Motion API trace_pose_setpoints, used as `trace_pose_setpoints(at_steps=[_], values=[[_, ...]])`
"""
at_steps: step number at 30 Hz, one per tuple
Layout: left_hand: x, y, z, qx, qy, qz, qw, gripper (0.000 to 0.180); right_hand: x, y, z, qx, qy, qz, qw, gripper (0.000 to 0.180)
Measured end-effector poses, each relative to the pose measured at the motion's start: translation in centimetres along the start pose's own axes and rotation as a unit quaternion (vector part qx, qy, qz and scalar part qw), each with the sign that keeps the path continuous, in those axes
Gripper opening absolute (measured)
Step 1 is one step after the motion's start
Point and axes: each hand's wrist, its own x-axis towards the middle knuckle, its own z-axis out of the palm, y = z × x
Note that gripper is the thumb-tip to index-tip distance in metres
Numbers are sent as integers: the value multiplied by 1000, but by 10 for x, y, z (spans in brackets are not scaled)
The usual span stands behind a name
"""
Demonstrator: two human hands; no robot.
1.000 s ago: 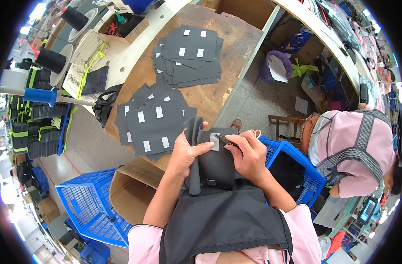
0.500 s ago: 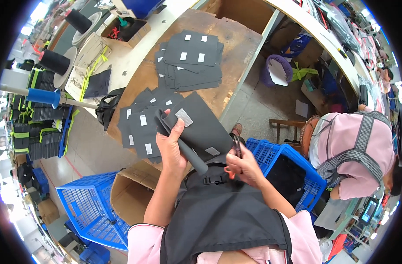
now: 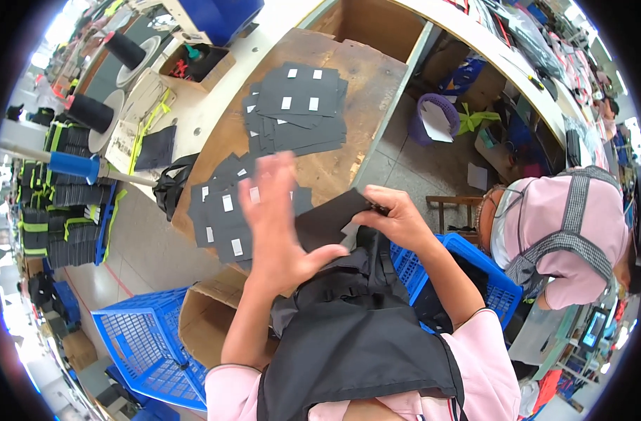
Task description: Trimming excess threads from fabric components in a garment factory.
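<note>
My right hand (image 3: 397,216) pinches the upper right corner of a dark grey fabric panel (image 3: 331,219) in front of my apron (image 3: 355,330). Something small and dark shows beneath its fingers, too hidden to name. Smeared by motion, my left hand (image 3: 275,228) is open with fingers up and thumb spread, in front of the panel's left part; whether it touches the panel I cannot tell. Beyond it on the wooden board lies a fanned pile of grey panels (image 3: 211,203) with white labels. A second, neater pile of labelled panels (image 3: 299,88) rests farther off.
The worn wooden board (image 3: 373,67) carries both piles. Blue plastic crates stand low at left (image 3: 141,344) and right (image 3: 503,281), with a cardboard box (image 3: 201,319) beside the left one. A person in pink (image 3: 531,224) sits at the right. A purple basket (image 3: 420,130) holds paper.
My left hand has let go of the rolled panel and opened. The right hand has risen and grips the panel's corner; the orange-handled scissors it held no longer show clearly.
</note>
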Motion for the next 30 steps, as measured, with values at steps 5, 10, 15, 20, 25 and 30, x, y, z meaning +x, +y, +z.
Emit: trace_pose_setpoints(at_steps=[5, 10, 15, 20, 25, 30], values=[[-2, -20, 38, -357, -230, -235, 875, 58, 8, -6, 21, 1, 18, -10, 1000, 18], [-28, -14, 45, -577, -111, -456, 668, 35, -24, -8, 29, -210, 200, -53, 956, 30], [-28, -12, 47, -604, -97, -449, 651, 36, -32, 2, 32, -275, 153, -118, 942, 34], [-31, -13, 44, -603, -98, -455, 648, 36, -24, 5, 32, -288, 165, -170, 928, 32], [-33, -14, 43, -605, -98, -455, 646, 35, -23, 5, 30, -296, 144, -185, 926, 30], [-36, -15, 47, -597, -98, -468, 644, 33, -28, 5, 26, -208, 183, -135, 951, 27]])
